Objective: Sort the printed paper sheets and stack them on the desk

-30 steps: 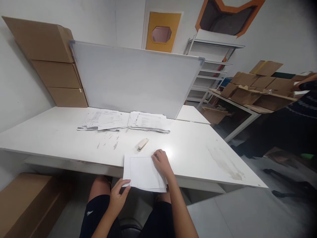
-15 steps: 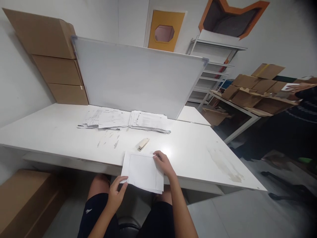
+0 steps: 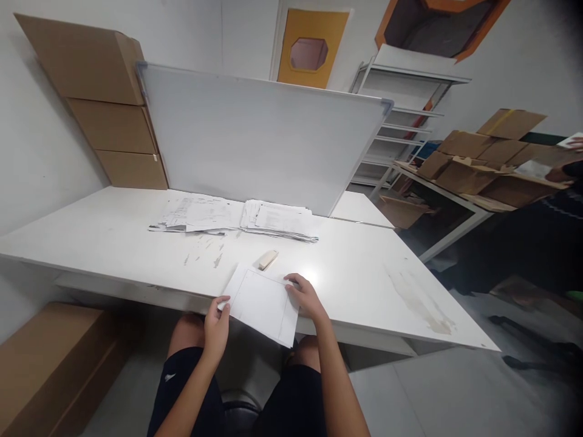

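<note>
White sheets of paper (image 3: 262, 304), with thin ruled lines near the margins, are held at the table's front edge and stick out over it. My left hand (image 3: 217, 321) pinches their left side between thumb and fingers. My right hand (image 3: 304, 295) grips the right side, its fingers lying over the upper right corner. Just beyond the sheets a cream stapler (image 3: 268, 260) rests on the table. Farther back lie two piles of printed papers, a spread-out left pile (image 3: 204, 214) and a neater right pile (image 3: 280, 220).
A whiteboard (image 3: 264, 139) stands upright along the back of the white table (image 3: 355, 273). Stacked cardboard boxes (image 3: 113, 124) rise at its left end. Another carton (image 3: 50, 358) sits low at left. At far right, a person's hand (image 3: 558, 175) is near boxes on another table.
The papers have turned clockwise, their left side lifted up and away from me with my left hand. My right hand keeps its grip. The view has shifted slightly.
</note>
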Demonstrator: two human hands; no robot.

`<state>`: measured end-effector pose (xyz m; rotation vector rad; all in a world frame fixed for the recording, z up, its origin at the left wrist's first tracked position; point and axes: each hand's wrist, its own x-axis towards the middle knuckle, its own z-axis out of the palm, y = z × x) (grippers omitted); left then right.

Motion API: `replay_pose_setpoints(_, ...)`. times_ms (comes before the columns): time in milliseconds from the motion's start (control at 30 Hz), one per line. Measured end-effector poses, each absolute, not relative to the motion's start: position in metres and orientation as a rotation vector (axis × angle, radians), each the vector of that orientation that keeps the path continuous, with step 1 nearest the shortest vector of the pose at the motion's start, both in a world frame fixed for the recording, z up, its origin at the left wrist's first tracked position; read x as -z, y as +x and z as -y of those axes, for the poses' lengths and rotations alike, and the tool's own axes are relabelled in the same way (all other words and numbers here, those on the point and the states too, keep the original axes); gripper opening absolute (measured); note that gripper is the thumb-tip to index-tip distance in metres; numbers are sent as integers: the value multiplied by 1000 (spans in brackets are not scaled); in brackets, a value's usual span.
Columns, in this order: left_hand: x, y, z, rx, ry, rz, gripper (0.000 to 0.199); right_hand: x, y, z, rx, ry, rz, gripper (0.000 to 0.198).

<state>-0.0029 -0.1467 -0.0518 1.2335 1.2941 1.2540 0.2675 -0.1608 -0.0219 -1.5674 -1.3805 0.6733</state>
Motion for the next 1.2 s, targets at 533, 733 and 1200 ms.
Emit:
replay_pose_setpoints(533,26,-6,125,-964,1804,-1621,39,20,268,163,-701,-1476,1274,27)
replay_pose_setpoints(733,20,2,111,-907,2322,-1660,35,25,268,163,-684,-1502,1285,24)
replay_pose_setpoints(1200,23,5,116,-996,2383,-1736,31,28,270,163,-663,-1499,1298,24)
